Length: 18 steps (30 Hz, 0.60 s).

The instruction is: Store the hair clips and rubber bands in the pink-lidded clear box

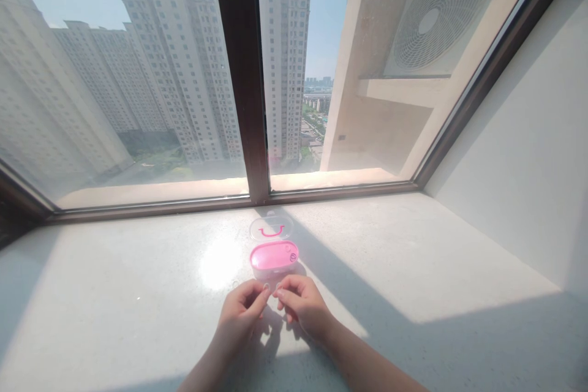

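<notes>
A small pink oval case [274, 256] lies open on the white windowsill [138, 294], its clear lid [271, 227] with a pink curved mark tipped back toward the glass. Just in front of the case, my left hand [241, 312] and my right hand [301, 301] meet fingertip to fingertip. Both hands are pinched. A tiny clear thing seems to sit between the fingertips, too small to name. The hands hover a little above the sill and do not touch the case.
A dark window frame [243, 73] stands right behind the case, with tall buildings outside. A white wall [528, 153] closes the sill on the right. Sun falls across the middle of the sill; the left and right sides lie in shadow.
</notes>
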### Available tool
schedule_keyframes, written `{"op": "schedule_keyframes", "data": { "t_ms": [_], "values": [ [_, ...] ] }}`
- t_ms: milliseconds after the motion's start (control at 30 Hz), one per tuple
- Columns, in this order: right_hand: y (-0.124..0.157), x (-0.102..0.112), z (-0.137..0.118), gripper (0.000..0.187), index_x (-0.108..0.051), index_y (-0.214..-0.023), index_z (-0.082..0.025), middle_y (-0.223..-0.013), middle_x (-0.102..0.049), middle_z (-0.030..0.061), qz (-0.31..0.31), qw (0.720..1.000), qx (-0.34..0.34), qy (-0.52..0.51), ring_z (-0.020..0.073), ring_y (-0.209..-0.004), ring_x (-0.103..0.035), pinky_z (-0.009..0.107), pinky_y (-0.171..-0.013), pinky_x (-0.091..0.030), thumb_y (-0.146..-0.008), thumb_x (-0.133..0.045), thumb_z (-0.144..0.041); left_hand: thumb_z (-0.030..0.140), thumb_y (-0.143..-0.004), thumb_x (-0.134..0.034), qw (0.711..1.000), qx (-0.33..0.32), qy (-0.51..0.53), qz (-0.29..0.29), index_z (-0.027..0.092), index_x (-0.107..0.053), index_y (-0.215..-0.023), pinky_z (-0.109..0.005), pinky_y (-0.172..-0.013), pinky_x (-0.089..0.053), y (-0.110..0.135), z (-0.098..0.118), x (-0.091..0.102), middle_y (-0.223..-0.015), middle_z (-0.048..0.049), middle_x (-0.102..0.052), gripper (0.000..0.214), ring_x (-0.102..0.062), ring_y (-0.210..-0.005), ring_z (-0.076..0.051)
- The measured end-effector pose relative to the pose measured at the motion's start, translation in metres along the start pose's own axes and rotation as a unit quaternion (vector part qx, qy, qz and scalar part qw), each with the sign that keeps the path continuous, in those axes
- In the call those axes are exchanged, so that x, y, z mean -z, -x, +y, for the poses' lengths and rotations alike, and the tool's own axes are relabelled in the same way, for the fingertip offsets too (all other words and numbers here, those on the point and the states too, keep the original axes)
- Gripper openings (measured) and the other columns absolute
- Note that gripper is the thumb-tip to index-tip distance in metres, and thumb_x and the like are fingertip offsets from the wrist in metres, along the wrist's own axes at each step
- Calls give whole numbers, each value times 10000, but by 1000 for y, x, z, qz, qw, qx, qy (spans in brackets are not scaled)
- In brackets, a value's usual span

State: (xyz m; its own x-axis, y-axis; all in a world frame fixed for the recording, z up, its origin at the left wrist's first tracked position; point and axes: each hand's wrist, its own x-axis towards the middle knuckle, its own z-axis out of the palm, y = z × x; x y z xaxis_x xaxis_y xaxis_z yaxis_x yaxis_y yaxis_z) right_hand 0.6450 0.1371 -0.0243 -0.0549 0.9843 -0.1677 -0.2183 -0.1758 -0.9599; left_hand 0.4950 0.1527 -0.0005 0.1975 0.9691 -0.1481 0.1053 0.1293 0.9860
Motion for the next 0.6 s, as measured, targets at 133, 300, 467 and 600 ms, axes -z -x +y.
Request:
{"op": "schedule_keyframes", "data": {
  "t_ms": [133, 300, 467, 600],
  "values": [
    [0, 0, 0, 197, -588, -664, -135, -573, -611, 12, 2, 1000, 2, -1, 61, -364, -425, 192, -372, -279, -702, -641, -322, 437, -745, -680, 1000, -10, -14, -6, 136, -615, -645, -191, -408, -373, -1, -3, 2, -486, 45, -471, 323, -500, -428, -106],
    [-1, 0, 3, 194, -586, -669, -136, -570, -613, 8, -1, 1000, 2, -3, 57, -359, -425, 188, -374, -268, -705, -645, -317, 449, -766, -665, 1000, -6, -14, -21, 136, -622, -673, -199, -411, -379, -2, -6, 5, -511, 38, -481, 329, -508, -435, -114],
    [-3, 1, 8, 185, -605, -682, -131, -573, -615, 8, 2, 1000, 2, -7, 60, -359, -436, 187, -369, -280, -709, -643, -310, 460, -741, -687, 1000, -11, -10, -24, 133, -632, -664, -196, -411, -388, -3, -5, 3, -519, 27, -497, 340, -503, -452, -114],
    [-4, 1, 10, 186, -609, -688, -130, -559, -606, 2, 7, 1000, 2, -7, 62, -352, -430, 186, -356, -275, -711, -645, -312, 469, -700, -710, 1000, -8, 24, 11, 145, -620, -631, -202, -378, -395, -1, -4, -1, -487, 44, -458, 343, -465, -414, -106]
  ]
}}
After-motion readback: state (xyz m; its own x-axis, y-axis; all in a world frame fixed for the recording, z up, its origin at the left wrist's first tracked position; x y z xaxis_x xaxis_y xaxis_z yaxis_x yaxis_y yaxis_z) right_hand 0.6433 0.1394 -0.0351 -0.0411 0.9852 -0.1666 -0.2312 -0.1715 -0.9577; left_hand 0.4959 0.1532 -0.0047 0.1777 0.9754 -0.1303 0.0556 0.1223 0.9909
